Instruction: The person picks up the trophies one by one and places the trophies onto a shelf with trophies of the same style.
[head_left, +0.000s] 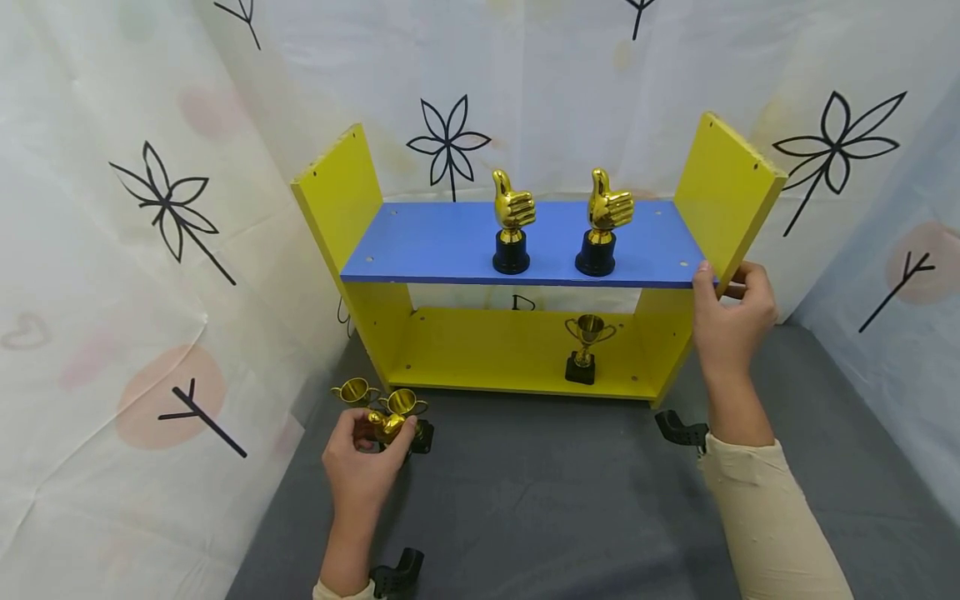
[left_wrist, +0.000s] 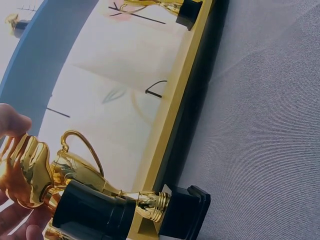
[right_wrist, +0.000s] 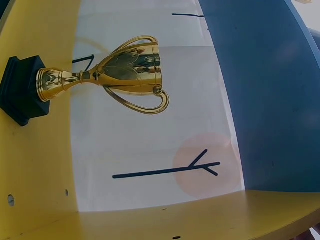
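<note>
My left hand (head_left: pixel 363 458) pinches a gold thumbs-up trophy (head_left: pixel 387 423) by its gold top, left of the shelf's lower front corner. In the left wrist view, the black round base (left_wrist: pixel 92 212) of this trophy overlaps a gold cup trophy (left_wrist: pixel 152 206) on a square black base. A second cup trophy (head_left: pixel 355 391) stands just behind, its lower part hidden. At the right, my right hand (head_left: pixel 733 321) grips the front edge of the yellow side panel (head_left: pixel 731 187), thumb near the blue board's (head_left: pixel 442 242) corner.
Two gold thumbs-up trophies (head_left: pixel 512 221), (head_left: pixel 600 223) stand on the blue board. On the yellow bottom board (head_left: pixel 480 346) is a cup trophy (head_left: pixel 587 346), toward the right. The shelf stands on a grey surface (head_left: pixel 540 492) before a patterned cloth (head_left: pixel 577 100).
</note>
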